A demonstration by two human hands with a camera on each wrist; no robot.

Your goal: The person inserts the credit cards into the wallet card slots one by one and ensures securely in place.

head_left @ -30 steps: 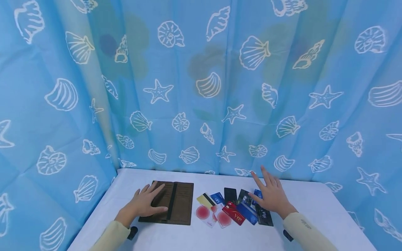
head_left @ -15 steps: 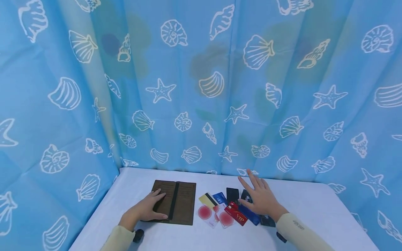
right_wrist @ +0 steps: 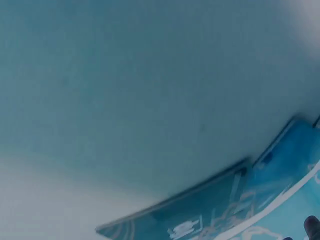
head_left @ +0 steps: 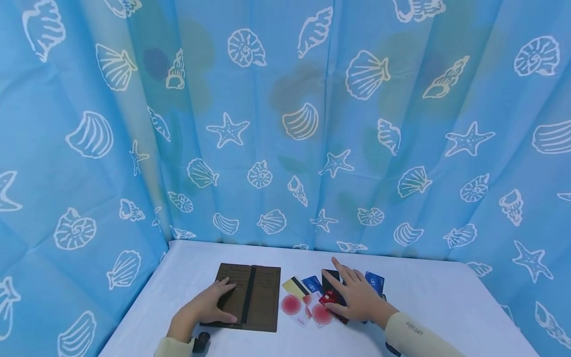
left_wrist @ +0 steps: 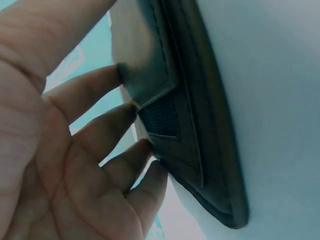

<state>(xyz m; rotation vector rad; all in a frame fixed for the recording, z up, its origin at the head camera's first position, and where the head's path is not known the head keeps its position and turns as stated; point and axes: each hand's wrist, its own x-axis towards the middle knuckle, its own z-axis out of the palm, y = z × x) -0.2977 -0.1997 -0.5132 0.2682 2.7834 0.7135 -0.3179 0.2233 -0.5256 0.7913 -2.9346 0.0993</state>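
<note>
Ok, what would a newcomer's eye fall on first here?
Probably the blue seashell-print curtain, filling most of the head view. Next, on the white tablecloth below: the open brown wallet at the left hand and, right of it, overlapping cards partly under the right hand.

wallet [head_left: 264, 300]: 1 | hands [head_left: 205, 303]: 2 | cards [head_left: 291, 305]: 7, perhaps more hidden

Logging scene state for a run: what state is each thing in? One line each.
Wallet: lying open, inner side up
Strap: running down the wallet's middle
Cards: spread out, overlapping, partly hidden
Left hand: touching the wallet
Right hand: over the cards, contact unclear
Curtain: hanging
</note>
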